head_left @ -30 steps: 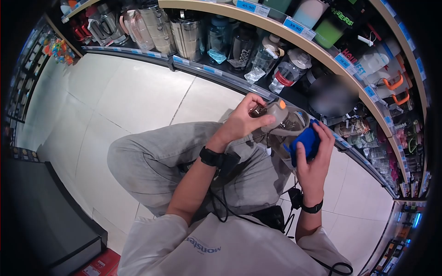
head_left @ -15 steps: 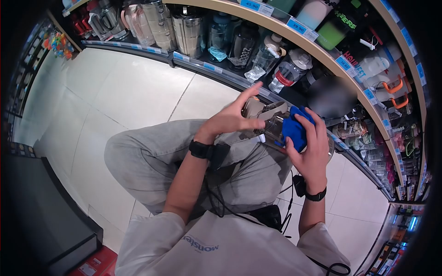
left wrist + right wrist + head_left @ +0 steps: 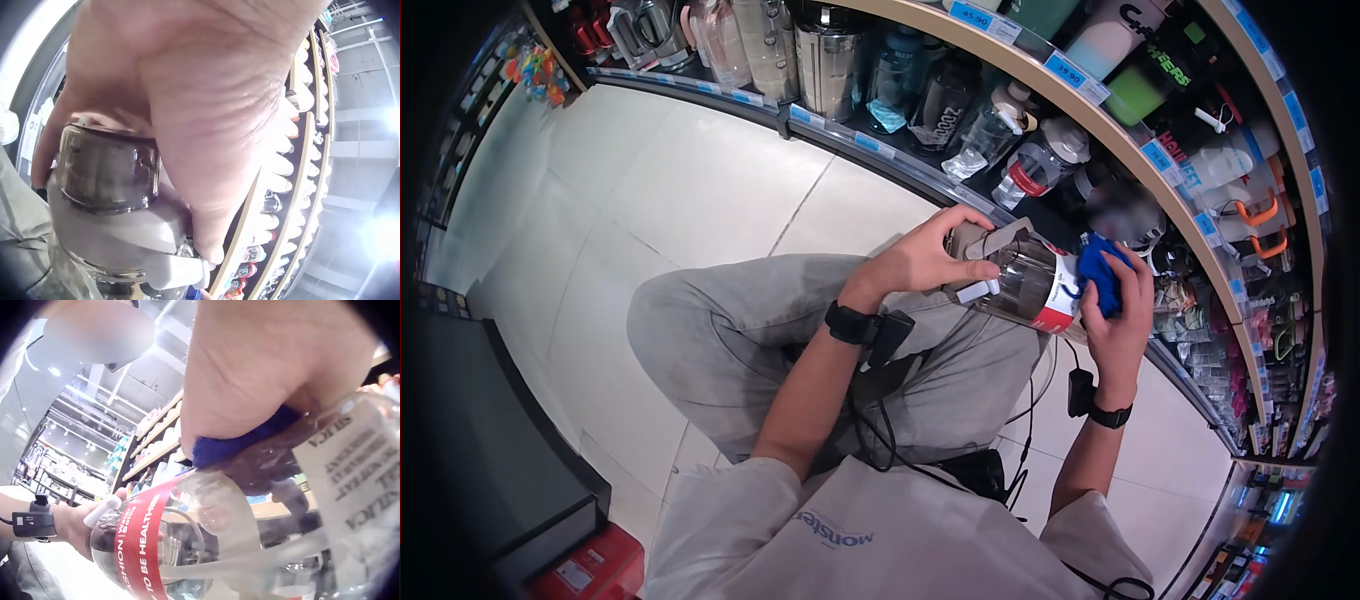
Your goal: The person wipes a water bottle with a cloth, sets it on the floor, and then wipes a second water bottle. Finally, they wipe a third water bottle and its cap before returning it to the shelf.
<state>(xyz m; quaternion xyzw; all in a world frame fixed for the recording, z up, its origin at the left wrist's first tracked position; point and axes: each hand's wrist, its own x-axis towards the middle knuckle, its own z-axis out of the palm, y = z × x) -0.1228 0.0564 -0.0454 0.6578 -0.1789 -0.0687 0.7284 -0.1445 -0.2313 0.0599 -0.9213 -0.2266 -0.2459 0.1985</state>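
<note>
A clear water bottle lies sideways above my lap, its lid end to the left. My left hand grips the lid end, thumb along the near side. In the left wrist view, a smoky brown cap sits under the palm, beside a white tab. My right hand holds a blue cloth against the base end. A red and white label wraps the bottle in the right wrist view. Through the clear wall shows a silica gel packet.
Ahead, a lower shelf holds several bottles and jugs, among them a jar with a red label. A wooden shelf edge with price tags curves above. My crossed legs are below, with black cables nearby. A red box stands lower left.
The bottle has turned from its earlier tilt to lie sideways. My left hand has shifted its hold around the lid. My right hand has slid the cloth rightward to the base, uncovering the label.
</note>
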